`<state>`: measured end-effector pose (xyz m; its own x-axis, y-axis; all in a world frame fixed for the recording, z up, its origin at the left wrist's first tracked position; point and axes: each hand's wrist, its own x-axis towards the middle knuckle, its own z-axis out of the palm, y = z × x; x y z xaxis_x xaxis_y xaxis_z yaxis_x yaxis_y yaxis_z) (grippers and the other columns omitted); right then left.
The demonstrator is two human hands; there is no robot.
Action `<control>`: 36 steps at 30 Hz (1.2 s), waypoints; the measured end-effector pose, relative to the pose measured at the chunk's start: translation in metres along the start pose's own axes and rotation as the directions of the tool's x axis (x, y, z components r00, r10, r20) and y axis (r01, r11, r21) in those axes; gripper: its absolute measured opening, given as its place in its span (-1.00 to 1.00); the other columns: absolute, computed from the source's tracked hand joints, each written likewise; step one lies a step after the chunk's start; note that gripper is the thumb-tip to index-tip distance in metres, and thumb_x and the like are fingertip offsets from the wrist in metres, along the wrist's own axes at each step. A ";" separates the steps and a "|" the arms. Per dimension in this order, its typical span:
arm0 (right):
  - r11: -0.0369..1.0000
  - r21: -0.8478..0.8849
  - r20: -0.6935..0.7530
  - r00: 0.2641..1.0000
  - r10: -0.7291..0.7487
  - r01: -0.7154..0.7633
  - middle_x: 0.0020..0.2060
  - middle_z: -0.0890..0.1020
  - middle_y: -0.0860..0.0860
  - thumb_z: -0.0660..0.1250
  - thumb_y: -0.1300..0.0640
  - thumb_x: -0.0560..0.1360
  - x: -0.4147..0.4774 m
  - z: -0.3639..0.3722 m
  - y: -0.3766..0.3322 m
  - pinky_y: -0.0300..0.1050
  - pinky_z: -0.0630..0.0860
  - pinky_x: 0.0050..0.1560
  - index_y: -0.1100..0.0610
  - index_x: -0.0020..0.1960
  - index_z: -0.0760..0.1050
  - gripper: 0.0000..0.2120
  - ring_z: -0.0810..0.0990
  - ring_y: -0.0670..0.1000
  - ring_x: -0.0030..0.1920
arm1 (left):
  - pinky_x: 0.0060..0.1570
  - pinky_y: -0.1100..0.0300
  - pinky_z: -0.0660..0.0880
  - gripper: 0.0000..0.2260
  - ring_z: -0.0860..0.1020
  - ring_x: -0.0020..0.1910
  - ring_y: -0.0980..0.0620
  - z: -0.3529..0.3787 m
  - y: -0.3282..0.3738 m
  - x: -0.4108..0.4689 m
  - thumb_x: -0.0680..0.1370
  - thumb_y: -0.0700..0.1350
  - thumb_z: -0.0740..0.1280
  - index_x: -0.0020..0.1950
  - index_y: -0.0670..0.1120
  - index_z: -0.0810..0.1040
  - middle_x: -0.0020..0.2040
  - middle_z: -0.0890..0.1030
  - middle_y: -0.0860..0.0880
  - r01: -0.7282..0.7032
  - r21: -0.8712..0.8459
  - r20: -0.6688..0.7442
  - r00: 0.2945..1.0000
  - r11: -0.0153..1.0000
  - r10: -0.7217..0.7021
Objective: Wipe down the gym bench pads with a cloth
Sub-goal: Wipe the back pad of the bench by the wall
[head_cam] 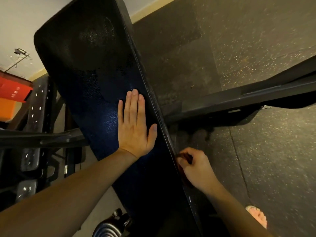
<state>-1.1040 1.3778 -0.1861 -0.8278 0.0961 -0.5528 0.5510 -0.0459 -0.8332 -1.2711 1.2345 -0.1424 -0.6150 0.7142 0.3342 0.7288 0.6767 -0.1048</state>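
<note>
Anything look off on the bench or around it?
Only the bench pad: its upper half shows blotchy, uneven patches, damp or worn, cannot tell which. Left hand lies flat on it; right hand pinches a dark cloth at the side edge. Nothing spilled or askew.

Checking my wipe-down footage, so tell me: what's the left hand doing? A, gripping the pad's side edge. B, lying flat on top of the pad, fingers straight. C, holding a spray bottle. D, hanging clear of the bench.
B: the left hand lies palm-down on top of the bench pad, fingers straight and holding nothing.
</note>
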 end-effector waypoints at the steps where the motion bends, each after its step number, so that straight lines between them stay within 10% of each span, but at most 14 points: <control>1: 1.000 -0.017 -0.028 0.999 -0.015 0.014 -0.24 0.67 -0.02 0.36 0.24 0.60 0.006 0.000 -0.004 0.04 0.66 -0.06 0.02 -0.07 0.61 -0.85 0.67 -0.09 -0.22 | 0.60 -0.25 -0.02 -0.31 0.00 0.65 -0.22 0.000 0.000 0.000 0.64 0.10 0.08 0.61 -0.34 0.08 0.62 0.11 -0.33 0.000 0.000 0.001 1.000 1.000 0.000; 7: 0.960 0.090 -0.206 0.948 -0.243 0.266 -0.16 0.67 -0.11 0.37 0.17 0.60 0.042 -0.003 -0.065 -0.38 0.54 -0.04 0.00 0.02 0.61 -0.91 0.63 -0.23 -0.10 | 0.60 -0.27 -0.03 -0.30 -0.02 0.65 -0.25 -0.002 -0.001 0.001 0.64 0.10 0.08 0.62 -0.35 0.06 0.63 0.08 -0.35 -0.021 0.005 0.021 1.000 1.000 0.020; 13: 0.997 -0.063 -0.035 0.999 0.036 -0.038 -0.23 0.66 -0.03 0.35 0.21 0.60 -0.002 0.009 0.010 0.03 0.66 -0.08 0.01 -0.06 0.60 -0.87 0.65 -0.11 -0.24 | 0.58 -0.31 0.02 -0.30 0.05 0.63 -0.31 -0.002 0.001 0.002 0.64 0.10 0.08 0.60 -0.38 0.09 0.61 0.11 -0.37 -0.022 0.007 0.008 1.000 1.000 0.022; 19: 0.933 0.062 -0.271 0.906 -0.325 0.353 -0.17 0.67 -0.11 0.37 0.19 0.59 0.042 0.004 -0.063 -0.32 0.55 -0.03 0.08 0.02 0.64 -0.92 0.64 -0.17 -0.10 | 0.58 -0.31 0.01 -0.31 0.05 0.63 -0.32 -0.003 0.001 0.002 0.64 0.09 0.07 0.60 -0.39 0.10 0.61 0.10 -0.37 -0.028 0.024 0.029 0.999 0.999 0.027; 25: 0.997 0.005 -0.031 0.996 0.080 -0.079 -0.27 0.65 -0.03 0.34 0.23 0.61 0.000 0.011 0.016 -0.26 0.53 -0.30 -0.03 -0.10 0.58 -0.80 0.64 -0.15 -0.30 | 0.58 -0.30 0.01 -0.30 0.06 0.63 -0.32 -0.001 0.000 0.002 0.64 0.09 0.08 0.60 -0.39 0.10 0.61 0.12 -0.37 -0.025 0.022 0.015 1.000 0.999 0.025; 32: 0.931 0.123 -0.314 0.903 -0.293 0.345 -0.14 0.67 -0.11 0.34 0.18 0.61 0.051 0.007 -0.078 -0.34 0.56 -0.01 0.05 0.06 0.62 -0.90 0.64 -0.19 -0.08 | 0.59 -0.27 -0.03 -0.30 0.02 0.64 -0.29 -0.003 -0.001 0.002 0.64 0.09 0.08 0.61 -0.37 0.08 0.62 0.10 -0.36 -0.027 0.018 0.032 0.999 0.999 0.027; 36: 0.995 0.099 -0.130 0.992 -0.004 0.017 -0.14 0.67 -0.04 0.31 0.20 0.63 0.008 0.019 0.004 -0.03 0.67 -0.05 0.01 0.06 0.58 -0.87 0.67 -0.11 -0.16 | 0.59 -0.27 -0.01 -0.30 0.03 0.64 -0.27 -0.001 -0.001 0.001 0.64 0.10 0.08 0.61 -0.36 0.09 0.62 0.11 -0.34 -0.026 0.022 0.009 1.000 0.999 0.026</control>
<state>-1.1106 1.3598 -0.1937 -0.8093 0.2246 -0.5427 0.5236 -0.1429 -0.8399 -1.2722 1.2349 -0.1414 -0.5987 0.7332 0.3225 0.7378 0.6616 -0.1342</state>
